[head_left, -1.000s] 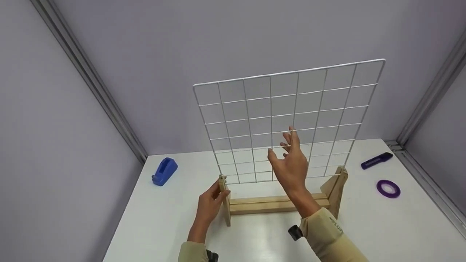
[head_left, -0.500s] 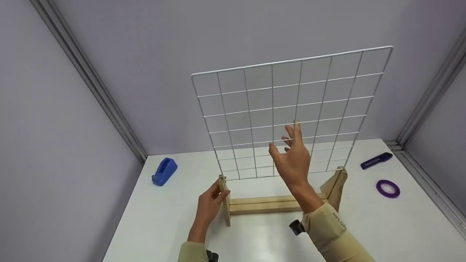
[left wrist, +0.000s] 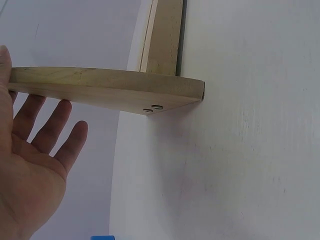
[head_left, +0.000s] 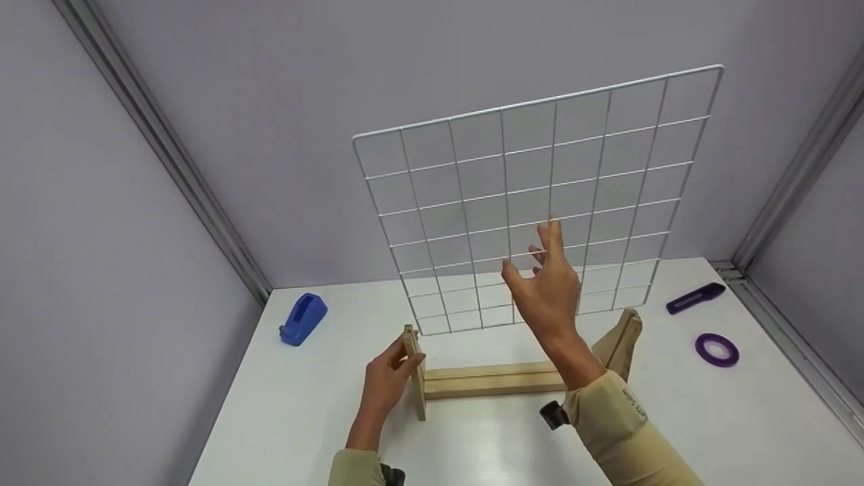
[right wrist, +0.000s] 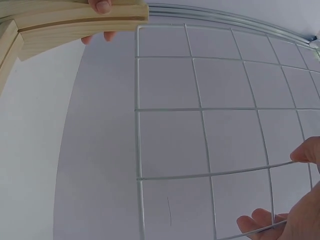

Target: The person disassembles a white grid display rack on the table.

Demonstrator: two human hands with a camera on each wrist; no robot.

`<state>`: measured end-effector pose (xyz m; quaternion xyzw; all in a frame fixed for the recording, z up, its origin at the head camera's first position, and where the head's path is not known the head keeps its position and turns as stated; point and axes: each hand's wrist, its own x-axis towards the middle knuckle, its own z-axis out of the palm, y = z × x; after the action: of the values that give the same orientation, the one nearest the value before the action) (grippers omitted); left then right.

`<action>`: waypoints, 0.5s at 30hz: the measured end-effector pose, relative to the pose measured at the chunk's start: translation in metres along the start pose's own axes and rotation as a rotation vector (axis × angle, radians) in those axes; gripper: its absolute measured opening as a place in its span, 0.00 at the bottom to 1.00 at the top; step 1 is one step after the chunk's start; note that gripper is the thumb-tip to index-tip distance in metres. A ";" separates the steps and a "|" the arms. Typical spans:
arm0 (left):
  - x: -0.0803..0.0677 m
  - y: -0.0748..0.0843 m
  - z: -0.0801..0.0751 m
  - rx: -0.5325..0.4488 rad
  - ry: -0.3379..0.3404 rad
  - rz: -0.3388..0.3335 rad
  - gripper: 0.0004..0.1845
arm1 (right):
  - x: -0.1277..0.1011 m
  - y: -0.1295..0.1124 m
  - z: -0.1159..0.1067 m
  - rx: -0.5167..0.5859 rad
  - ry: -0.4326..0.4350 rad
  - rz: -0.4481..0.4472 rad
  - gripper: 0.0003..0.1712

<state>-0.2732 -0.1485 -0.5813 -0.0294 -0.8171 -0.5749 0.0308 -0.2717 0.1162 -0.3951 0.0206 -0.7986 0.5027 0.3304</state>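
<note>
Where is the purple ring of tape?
In the head view the purple tape ring lies flat on the white table, far right, just in front of the dark purple cutter and right of the wooden stand.

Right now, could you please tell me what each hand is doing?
Left hand: pinches the left upright of the wooden stand.
Right hand: holds the white wire grid, lifted clear of the stand.
</note>
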 end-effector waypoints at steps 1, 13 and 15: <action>0.000 0.000 0.000 0.011 0.006 0.005 0.40 | 0.000 0.000 -0.001 -0.001 -0.004 0.003 0.52; 0.000 0.000 0.001 0.057 0.059 -0.013 0.41 | 0.005 -0.004 -0.010 -0.013 -0.059 0.053 0.56; 0.000 0.000 0.002 0.050 0.059 -0.012 0.41 | 0.005 -0.004 -0.012 -0.031 -0.058 0.050 0.56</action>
<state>-0.2732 -0.1468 -0.5815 -0.0068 -0.8300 -0.5553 0.0524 -0.2682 0.1251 -0.3858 0.0102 -0.8160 0.4973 0.2946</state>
